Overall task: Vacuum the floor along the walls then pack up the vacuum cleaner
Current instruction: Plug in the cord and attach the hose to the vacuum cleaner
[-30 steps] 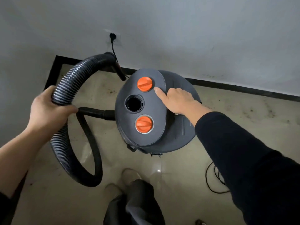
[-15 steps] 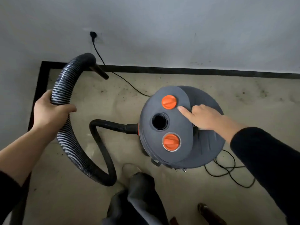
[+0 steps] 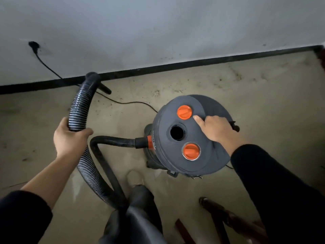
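The grey drum vacuum cleaner [image 3: 175,155] stands on the floor a little way from the wall, with two orange knobs [image 3: 184,112] and a round open port on its lid. My right hand [image 3: 216,129] rests on the lid. Its index finger points straight beside the far knob, and the other fingers curl over the carry handle. My left hand [image 3: 68,140] grips the ribbed black hose [image 3: 79,110]. The hose arches up toward the wall and ends in a black nozzle [image 3: 105,88] that points down at the floor. Its lower loop runs back into the drum's side inlet [image 3: 140,142].
The power plug [image 3: 34,45] sits in a wall socket at the far left, and its cord [image 3: 123,103] trails across the dusty floor to the drum. A black skirting board [image 3: 193,65] runs along the wall. My leg [image 3: 137,208] and a dark wooden piece [image 3: 225,217] are at the bottom.
The vacuum drum has moved right along the wall, away from the corner and the plug, with my right hand on its lid. My left hand keeps its grip on the hose.
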Motion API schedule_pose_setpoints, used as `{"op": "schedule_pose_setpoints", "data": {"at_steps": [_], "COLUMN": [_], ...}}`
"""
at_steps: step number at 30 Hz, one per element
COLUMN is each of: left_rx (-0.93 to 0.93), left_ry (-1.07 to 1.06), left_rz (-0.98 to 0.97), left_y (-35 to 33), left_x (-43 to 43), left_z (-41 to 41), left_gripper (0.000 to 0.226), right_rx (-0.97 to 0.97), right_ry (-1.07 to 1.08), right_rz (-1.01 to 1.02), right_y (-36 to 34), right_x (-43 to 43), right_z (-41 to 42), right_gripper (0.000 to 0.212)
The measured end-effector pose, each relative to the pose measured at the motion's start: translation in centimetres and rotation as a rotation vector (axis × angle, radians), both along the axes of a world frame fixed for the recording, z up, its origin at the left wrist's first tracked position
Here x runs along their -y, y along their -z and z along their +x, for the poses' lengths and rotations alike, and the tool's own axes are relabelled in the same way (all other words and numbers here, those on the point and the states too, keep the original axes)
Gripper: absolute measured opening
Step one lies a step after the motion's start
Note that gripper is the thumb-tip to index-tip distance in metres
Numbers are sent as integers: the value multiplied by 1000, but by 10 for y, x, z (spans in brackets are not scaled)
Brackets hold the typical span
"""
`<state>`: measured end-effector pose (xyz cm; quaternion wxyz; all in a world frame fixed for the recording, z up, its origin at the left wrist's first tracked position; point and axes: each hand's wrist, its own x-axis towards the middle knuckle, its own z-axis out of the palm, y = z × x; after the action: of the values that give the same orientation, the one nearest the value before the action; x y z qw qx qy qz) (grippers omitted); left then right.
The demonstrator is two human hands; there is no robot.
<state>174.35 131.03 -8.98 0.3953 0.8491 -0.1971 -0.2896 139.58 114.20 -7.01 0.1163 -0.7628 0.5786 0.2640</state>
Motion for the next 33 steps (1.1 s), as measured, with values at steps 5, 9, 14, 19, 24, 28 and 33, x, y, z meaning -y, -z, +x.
{"op": "schedule_pose_setpoints", "data": {"at_steps": [5, 9, 14, 19, 24, 28, 33], "left_rx": [42, 53, 23, -30, -94, -103, -102], "left_ry": [78, 116, 105, -13, -161, -261, -315], "left_rz": [9, 23, 30, 7, -30, -61, -103], "left_y": [-5, -5, -4, -5, -7, -5, -3], "left_x": [10, 8, 1, -11, -22, -34, -47], "left_z": [-20, -21, -19, -11, -10, -8, -1], "left_gripper": [27, 24, 23, 25, 23, 24, 22], "right_rx": [138, 218, 14, -111, -155, -207, -252], "right_ry": [35, -235, -535, -590, -577, -540, -353], "right_rz": [-184, -306, -232, -140, -130, -123, -123], "right_y": [-2, -9, -7, -7, -7, -6, -2], "right_x": [-4, 2, 14, 19, 16, 16, 6], "right_z": [19, 49, 66, 73, 79, 84, 94], "right_gripper": [47, 40, 44, 41, 39, 39, 39]}}
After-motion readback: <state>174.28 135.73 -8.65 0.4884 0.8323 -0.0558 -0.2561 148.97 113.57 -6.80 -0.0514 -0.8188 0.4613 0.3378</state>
